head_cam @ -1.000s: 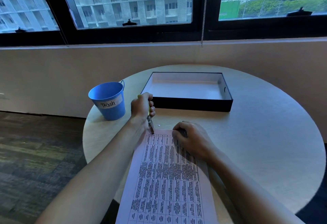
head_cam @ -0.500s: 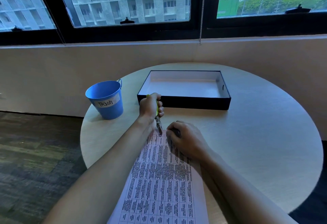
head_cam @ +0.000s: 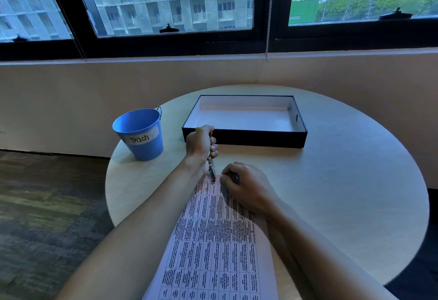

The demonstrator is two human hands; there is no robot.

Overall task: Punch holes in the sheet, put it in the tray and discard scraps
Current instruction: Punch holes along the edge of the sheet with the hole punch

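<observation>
A printed sheet (head_cam: pixel 213 247) with a dense table lies on the round table (head_cam: pixel 343 181), reaching toward me. My left hand (head_cam: pixel 200 143) is closed on a hand-held hole punch (head_cam: pixel 211 169) with a yellow-green grip; its metal jaws bite the sheet's far edge near the left corner. My right hand (head_cam: pixel 246 187) presses on the sheet's far end just right of the punch, fingers curled. A black tray (head_cam: pixel 246 138) with a white inside stands beyond the hands. A blue bucket (head_cam: pixel 142 134) labelled "Trash" stands at the table's left edge.
A wall with a sill and dark-framed windows (head_cam: pixel 170 3) rises behind the table. A blind cord (head_cam: pixel 269 15) hangs at the centre. Dark carpet floor (head_cam: pixel 42 216) lies to the left of the table.
The punch and my left hand have shifted slightly right along the sheet's far edge, closer to my right hand. The sheet's far end has also swung a little to the right.
</observation>
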